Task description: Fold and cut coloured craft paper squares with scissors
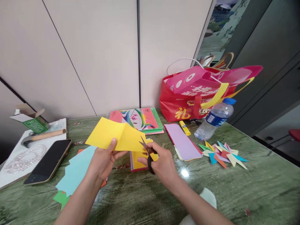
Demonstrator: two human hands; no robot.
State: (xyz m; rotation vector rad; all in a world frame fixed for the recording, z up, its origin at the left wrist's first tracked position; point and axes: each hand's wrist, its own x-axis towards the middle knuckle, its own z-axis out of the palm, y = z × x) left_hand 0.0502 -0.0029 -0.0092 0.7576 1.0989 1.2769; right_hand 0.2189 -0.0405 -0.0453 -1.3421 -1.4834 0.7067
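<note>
A creased sheet of yellow paper is pinched between the thumb and fingers of my left hand, held above the table. My right hand grips a pair of black-handled scissors. Their blades are spread at the right edge of the sheet. Beneath lies a stack of yellow paper with other colours showing at its edges. Left of my left hand, light blue paper with a jagged edge lies over orange and green pieces.
Behind are a colour-paper pack, a red bag and a water bottle. Purple strips, a glue stick and folded paper pieces lie right. A phone, hammer-like tool and green box are left.
</note>
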